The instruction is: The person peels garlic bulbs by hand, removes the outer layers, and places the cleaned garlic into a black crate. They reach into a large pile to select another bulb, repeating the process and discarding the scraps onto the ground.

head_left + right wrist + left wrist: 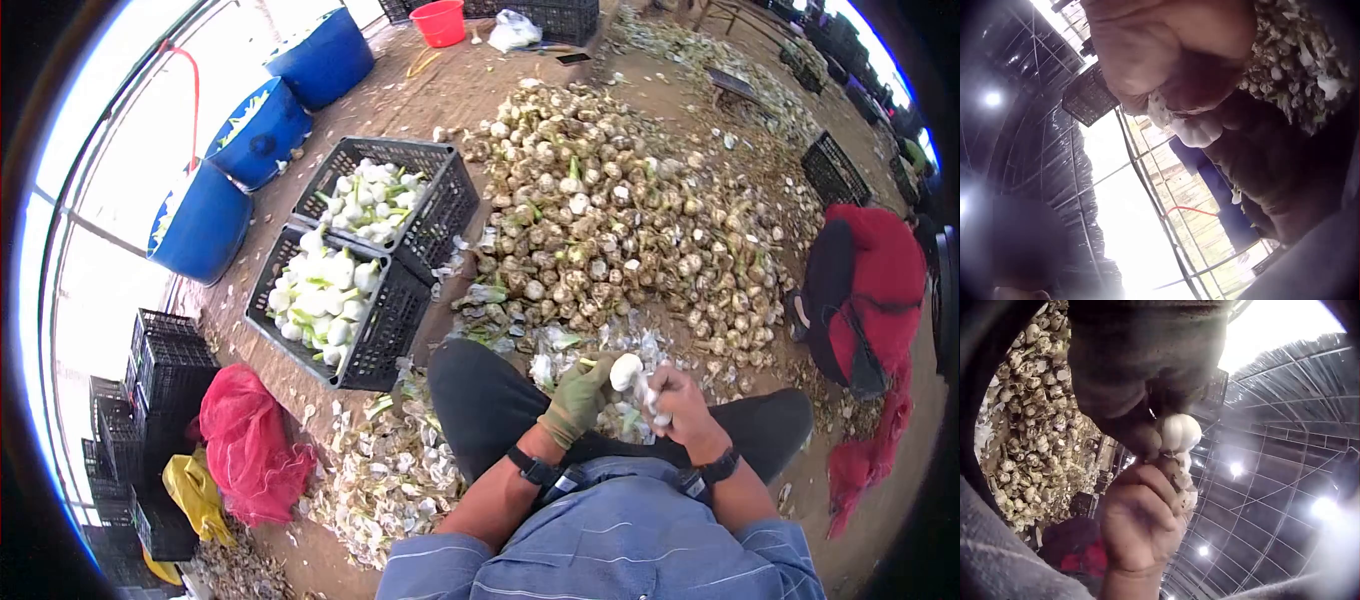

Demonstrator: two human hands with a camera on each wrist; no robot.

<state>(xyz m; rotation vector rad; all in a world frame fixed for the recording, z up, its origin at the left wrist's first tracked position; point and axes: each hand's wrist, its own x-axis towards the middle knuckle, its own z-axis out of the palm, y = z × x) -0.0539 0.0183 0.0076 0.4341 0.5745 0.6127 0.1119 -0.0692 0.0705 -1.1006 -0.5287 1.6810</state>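
Observation:
A peeled white garlic bulb [626, 372] is between my two hands above my lap. My left hand [575, 400], in a greenish work glove, grips the bulb from its side; the glove looks dark in the left wrist view. My bare right hand [685, 405] has its fingers curled and pinches at the bulb's other side. Whitish pieces [1185, 465] show along the right fingertips. In the right wrist view the bulb [1197, 130] sits between the right fingers and the glove. A large heap of unpeeled garlic [600, 230] lies in front of my knees.
Two black crates [395, 340] of cleaned garlic stand front left, with blue tubs [205, 225] behind them. Loose skins [385, 480] cover the ground at my left. Red net sacks [255, 450] lie left, and red cloth [885, 280] is at right.

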